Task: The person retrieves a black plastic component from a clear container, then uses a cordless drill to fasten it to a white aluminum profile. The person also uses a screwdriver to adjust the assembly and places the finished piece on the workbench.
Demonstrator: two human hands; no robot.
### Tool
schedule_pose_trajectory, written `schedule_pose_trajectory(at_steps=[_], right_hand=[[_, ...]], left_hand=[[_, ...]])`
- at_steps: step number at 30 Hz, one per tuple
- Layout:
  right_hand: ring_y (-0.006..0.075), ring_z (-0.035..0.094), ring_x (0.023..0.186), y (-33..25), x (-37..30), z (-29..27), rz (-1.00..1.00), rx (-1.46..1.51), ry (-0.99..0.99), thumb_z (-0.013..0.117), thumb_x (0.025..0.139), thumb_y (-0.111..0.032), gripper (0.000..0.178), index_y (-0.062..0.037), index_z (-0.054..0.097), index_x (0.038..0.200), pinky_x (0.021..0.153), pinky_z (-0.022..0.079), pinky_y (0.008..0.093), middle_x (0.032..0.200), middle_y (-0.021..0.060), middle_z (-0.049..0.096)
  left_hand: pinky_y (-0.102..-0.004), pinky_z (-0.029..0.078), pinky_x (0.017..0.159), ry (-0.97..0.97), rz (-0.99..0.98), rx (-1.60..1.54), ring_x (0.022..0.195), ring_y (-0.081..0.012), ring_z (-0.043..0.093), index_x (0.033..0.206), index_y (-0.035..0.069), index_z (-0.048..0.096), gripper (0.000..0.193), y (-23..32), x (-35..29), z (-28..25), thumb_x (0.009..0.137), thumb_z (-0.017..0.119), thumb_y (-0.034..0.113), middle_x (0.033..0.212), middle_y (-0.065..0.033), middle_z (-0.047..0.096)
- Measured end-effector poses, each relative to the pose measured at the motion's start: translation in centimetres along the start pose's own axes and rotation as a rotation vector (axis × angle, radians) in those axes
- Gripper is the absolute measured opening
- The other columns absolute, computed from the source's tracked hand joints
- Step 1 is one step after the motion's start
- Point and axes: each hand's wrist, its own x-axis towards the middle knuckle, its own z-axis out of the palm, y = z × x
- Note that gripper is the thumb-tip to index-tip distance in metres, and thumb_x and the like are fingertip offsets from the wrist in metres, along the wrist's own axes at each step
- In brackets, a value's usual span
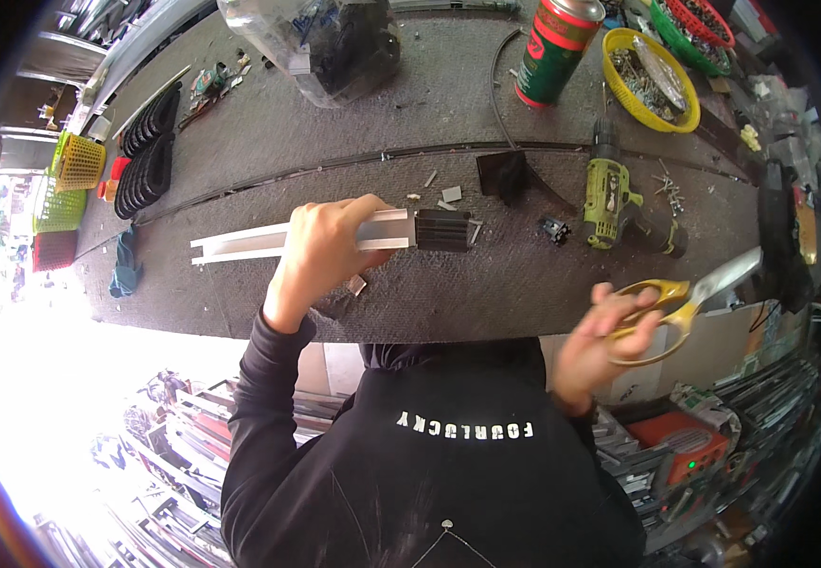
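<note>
left hand [328,237] is grasping a long silver-white metal channel [389,229] over the grey carpeted bench [410,303], seemingly steadying it, its black ribbed end block [442,230] facing right; right hand [598,350] is holding yellow-handled steel scissors [692,301], their blades pointing outward, probably staying clear of the body.

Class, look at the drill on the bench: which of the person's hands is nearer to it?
The right. The right hand, holding scissors, is just below the drill in the picture; the left hand, gripping a metal channel, is well to its left.
</note>
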Motion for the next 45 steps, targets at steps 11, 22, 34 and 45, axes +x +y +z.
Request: schedule_pose_trajectory(at_steps=[11, 22, 34, 45], right_hand=[[0.0035, 0.043, 0.055, 2.6, -5.3, -1.1, 0.542, -0.027, -0.523, 0.053, 0.105, -0.02, 0.015, -0.0069, 0.057, 0.099, 0.05, 0.036, 0.024, 0.068, -0.0055, 0.047], [0.003, 0.041, 0.053, 1.7, -7.2, -1.6, 0.722, -0.503, -0.62, 0.059, 0.103, -0.018, 0.016, -0.0028, 0.056, 0.099, 0.049, 0.034, 0.0231, 0.068, -0.0029, 0.049], [0.0077, 0.042, 0.054, 1.9, -7.6, 0.1, 0.375, -0.105, -0.402, 0.056, 0.105, -0.026, 0.023, -0.0042, 0.059, 0.101, 0.05, 0.034, 0.0239, 0.069, -0.0028, 0.05], [0.0064, 0.054, 0.066, 4.2, -8.2, -1.7, 0.754, -0.567, -0.588, 0.062, 0.101, -0.021, 0.021, -0.0005, 0.062, 0.105, 0.059, 0.042, 0.0257, 0.081, 0.0024, 0.065]], left_hand=[[-0.039, 0.056, 0.065, 0.005, 0.094, 0.009, 0.074, -0.0289, 0.072, 0.098, 0.011, 0.067, 0.04, 0.0, -0.3, 0.0, 0.067, 0.088, 0.026, 0.083, -0.0079, 0.073], [-0.0402, 0.055, 0.063, -0.05, 0.115, 0.061, 0.071, -0.0306, 0.071, 0.093, 0.01, 0.065, 0.042, 0.0, -0.3, 1.0, 0.067, 0.089, 0.031, 0.077, -0.0096, 0.071], [-0.0382, 0.056, 0.066, -0.088, 0.095, 0.051, 0.073, -0.0305, 0.073, 0.092, 0.011, 0.071, 0.039, 0.3, 0.6, 0.8, 0.066, 0.09, 0.031, 0.076, -0.0105, 0.073], [-0.0357, 0.055, 0.065, -0.119, 0.057, 0.14, 0.069, -0.0254, 0.073, 0.093, 0.012, 0.071, 0.041, -0.6, 0.6, 1.3, 0.065, 0.092, 0.034, 0.077, -0.0091, 0.074]])
